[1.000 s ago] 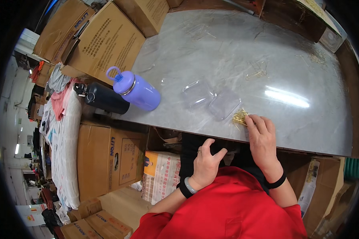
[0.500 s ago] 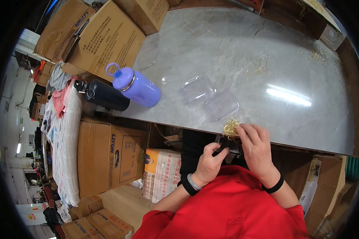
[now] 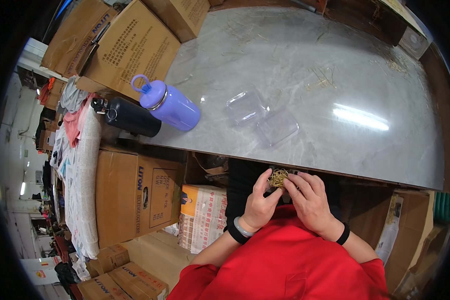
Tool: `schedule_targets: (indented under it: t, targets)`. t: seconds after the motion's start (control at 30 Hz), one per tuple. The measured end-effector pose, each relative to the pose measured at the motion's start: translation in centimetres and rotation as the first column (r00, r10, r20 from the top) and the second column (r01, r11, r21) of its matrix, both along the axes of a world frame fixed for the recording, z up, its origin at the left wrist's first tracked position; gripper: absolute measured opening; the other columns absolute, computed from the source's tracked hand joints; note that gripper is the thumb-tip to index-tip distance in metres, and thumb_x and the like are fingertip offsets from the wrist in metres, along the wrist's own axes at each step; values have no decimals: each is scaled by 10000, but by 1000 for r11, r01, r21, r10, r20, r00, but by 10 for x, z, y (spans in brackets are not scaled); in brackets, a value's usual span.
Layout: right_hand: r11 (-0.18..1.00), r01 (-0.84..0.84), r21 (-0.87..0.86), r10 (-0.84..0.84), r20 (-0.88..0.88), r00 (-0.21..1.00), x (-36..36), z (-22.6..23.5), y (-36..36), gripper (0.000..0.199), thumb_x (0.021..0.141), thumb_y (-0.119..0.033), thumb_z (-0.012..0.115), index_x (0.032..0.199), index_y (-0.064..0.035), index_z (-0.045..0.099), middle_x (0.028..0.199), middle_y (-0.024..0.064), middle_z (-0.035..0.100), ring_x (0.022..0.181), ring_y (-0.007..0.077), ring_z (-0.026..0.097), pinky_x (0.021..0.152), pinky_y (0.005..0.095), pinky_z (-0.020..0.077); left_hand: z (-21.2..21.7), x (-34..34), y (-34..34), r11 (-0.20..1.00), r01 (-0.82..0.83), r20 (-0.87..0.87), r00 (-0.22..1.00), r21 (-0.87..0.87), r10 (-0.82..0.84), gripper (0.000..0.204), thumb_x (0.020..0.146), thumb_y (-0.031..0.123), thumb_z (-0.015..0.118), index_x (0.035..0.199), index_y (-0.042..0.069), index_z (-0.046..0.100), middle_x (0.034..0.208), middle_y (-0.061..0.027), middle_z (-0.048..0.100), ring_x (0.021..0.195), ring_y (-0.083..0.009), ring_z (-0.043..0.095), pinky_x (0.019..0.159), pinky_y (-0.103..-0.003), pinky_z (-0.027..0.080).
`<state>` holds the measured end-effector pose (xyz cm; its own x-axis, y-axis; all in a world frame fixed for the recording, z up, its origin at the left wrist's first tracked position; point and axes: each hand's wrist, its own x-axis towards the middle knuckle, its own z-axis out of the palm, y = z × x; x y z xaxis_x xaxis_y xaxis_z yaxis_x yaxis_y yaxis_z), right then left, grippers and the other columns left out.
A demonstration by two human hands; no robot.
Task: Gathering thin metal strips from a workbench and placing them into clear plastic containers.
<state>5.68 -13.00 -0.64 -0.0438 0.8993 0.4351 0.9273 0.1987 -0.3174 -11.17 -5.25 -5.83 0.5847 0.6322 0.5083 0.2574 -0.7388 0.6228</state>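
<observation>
A loose clump of thin gold-coloured metal pieces (image 3: 277, 178) lies between my two hands, just off the near edge of the table. My left hand (image 3: 258, 206) curls around its left side, thumb and forefinger raised at the rim. It seems to hold a small see-through container under the clump, mostly hidden by the fingers. From the other side, my right hand (image 3: 311, 202) closes in with bent fingers, its fingertips against the pieces. Farther off, two shallow clear plastic box halves (image 3: 246, 107) lie side by side on the grey tabletop (image 3: 225, 60).
A purple bottle (image 3: 177, 107) stands tilted in the view beside a black bottle (image 3: 132, 117) at the table's left end. Cardboard boxes (image 3: 135, 45) rise behind them. Stray gold-coloured bits (image 3: 322, 80) are scattered over the far tabletop. Another carton (image 3: 120, 195) sits below, left.
The gold-coloured clump has come off the table's edge and down between my hands. My right hand has moved down and left toward my left hand. The clear box halves stay put.
</observation>
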Motion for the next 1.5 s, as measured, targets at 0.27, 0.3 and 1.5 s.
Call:
schedule_targets:
  t: [0.27,0.3,1.5]
  targets:
    - [988,-41,151,53,-73,996,15,19,-4,450,774,-32,683,1222,-45,651,1248,94,626,1140,274,583,964,432,456,53,7,3,981,66,-17,998,182,-64,269,795,-17,772,1062,10,748,1345,-261,581,996,-320,716,834,-354,605]
    - [985,1,175,9,-59,998,19,22,0,450,773,-28,687,1221,-52,650,1224,87,633,1119,267,592,953,424,456,58,14,9,967,84,-15,996,239,-83,271,788,-4,776,1057,7,748,1321,-260,606,980,-324,718,821,-346,602]
    - [949,314,-24,-315,-129,940,93,36,25,484,931,-98,651,1391,-34,515,1352,141,596,1354,371,483,1155,591,279,64,112,62,942,279,-278,935,189,-221,595,896,208,704,1411,-6,495,1406,-198,440,1350,-416,430,1090,-486,425]
